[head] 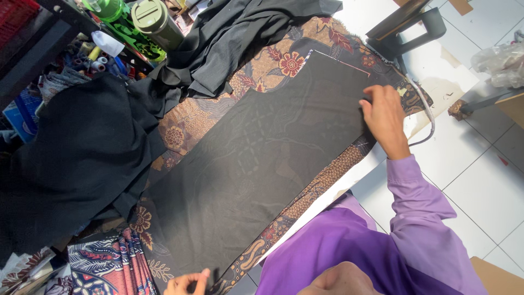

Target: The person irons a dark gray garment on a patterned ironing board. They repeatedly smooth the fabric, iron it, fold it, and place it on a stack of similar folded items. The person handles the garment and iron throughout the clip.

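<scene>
1. Spread across the table: a brown floral batik cloth (273,65), with a long black fabric panel (256,158) laid flat on it, running from 7 o'clock up to 1 o'clock.
2. Heaped at 12 o'clock: crumpled black cloth (234,33), overlapping the batik's upper edge.
3. Piled at 9 o'clock: a second mound of dark textured fabric (71,153), covering the batik's left edge.
4. Standing at 11 o'clock: an olive-green lidded jar (155,22) and, left of it, thread spools (93,60) in a cluttered shelf.
5. Folded at 7 o'clock: red-and-blue patterned batik (109,262), just beside the black panel's lower end.
6. Lying at 2 o'clock: white tiled floor (480,175) and a dark stool frame (404,27).
7. Right hand (385,117), at 2 o'clock: fingers bent, pressing on the panel's upper right edge; whether cloth is pinched cannot be told.
8. Left hand (188,283), at 6 o'clock: partly cut off by the frame, fingertips closed on the panel's lower edge.
</scene>
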